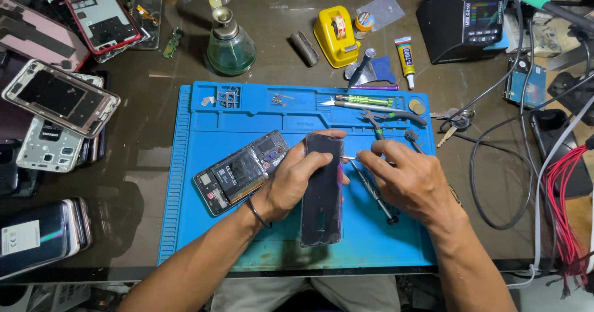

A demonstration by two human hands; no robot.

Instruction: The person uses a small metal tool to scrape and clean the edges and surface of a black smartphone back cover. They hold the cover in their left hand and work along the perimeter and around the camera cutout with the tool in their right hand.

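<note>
1. Nearest, the left hand [296,182] grips a dark phone panel [323,191], fingers curled round its upper left edge, holding it tilted on edge above the blue mat [204,225]. A dark band sits on that wrist.
2. Just right of it, the right hand [405,179] is closed on thin tweezers [348,158], whose tip touches the panel's upper right edge.
3. Under the right hand, a slim metal tool [374,194] lies slanted on the mat.
4. Left of the panel, an opened phone [241,173] lies flat on the mat, its insides showing, angled up to the right.
5. Farther back, the mat's tray strip holds small screws and parts [229,97], a green-handled knife [359,100] and pliers [396,117].
6. Off the mat's right edge, keys [455,123] lie on the bench [142,163], with black cables [495,163] looping beside them and red wires [566,194] at the far right.
7. At the left, phone frames and backs [59,102] are stacked, with more phones [43,235] nearer the front edge.
8. Behind the mat stand a green glass bottle [230,46], a yellow tape dispenser [336,35] and a glue tube [405,55].
9. Farthest right, a black box with a lit screen [464,21] sits at the back of the bench.
</note>
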